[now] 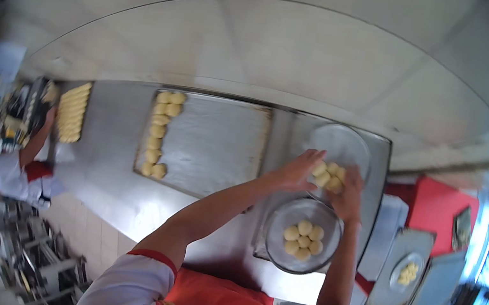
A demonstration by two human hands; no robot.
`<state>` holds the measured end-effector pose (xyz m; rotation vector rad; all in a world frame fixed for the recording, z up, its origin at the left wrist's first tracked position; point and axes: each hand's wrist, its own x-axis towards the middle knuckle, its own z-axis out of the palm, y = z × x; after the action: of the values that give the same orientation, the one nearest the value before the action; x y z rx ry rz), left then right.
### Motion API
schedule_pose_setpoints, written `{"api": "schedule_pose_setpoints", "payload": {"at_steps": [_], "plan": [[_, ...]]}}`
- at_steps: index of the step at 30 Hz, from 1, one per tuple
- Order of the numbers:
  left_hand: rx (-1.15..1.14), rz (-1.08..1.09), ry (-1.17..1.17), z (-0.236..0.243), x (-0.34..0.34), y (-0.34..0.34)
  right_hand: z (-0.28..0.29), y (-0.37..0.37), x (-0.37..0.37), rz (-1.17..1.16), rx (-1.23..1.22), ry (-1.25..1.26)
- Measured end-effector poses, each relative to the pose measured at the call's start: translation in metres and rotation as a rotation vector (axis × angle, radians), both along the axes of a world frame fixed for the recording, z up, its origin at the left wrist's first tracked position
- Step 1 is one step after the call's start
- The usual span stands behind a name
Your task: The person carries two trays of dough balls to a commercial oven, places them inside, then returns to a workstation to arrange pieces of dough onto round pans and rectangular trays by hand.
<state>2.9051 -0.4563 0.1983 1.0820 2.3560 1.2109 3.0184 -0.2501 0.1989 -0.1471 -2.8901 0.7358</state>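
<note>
My left hand [302, 172] reaches to the left side of a cluster of pale yellow dough balls [328, 177], its fingers stretched out and the thumb apart. On the cluster's other side is my right hand [347, 197], fingers extended and a little blurred; together the hands flank the dough. The cluster lies at the near part of a round metal pan [346, 142]; whether the hands press on the balls is hard to tell. Closer to me, a second round pan [277, 239] holds several dough balls [304, 239] grouped in a ring, between my forearms.
Left of the pans lies a large rectangular baking tray [213, 147] with dough balls along its left side. Farther left, a person [15, 169] works beside a tray of shaped dough [72, 112]. A tiled wall backs the steel table [106, 149]. Red crates [439, 208] and trays stand right.
</note>
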Motion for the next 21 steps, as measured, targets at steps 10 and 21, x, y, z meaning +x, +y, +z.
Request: {"api": "schedule_pose_setpoints", "payload": {"at_steps": [10, 21], "plan": [[-0.512, 1.209, 0.163, -0.018, -0.038, -0.401, 0.021, -0.22, 0.027, -0.183, -0.588, -0.124], [1.421, 0.777, -0.855, 0.084, 0.057, -0.534, -0.011, -0.564, -0.14, 0.38, -0.138, -0.106]]}}
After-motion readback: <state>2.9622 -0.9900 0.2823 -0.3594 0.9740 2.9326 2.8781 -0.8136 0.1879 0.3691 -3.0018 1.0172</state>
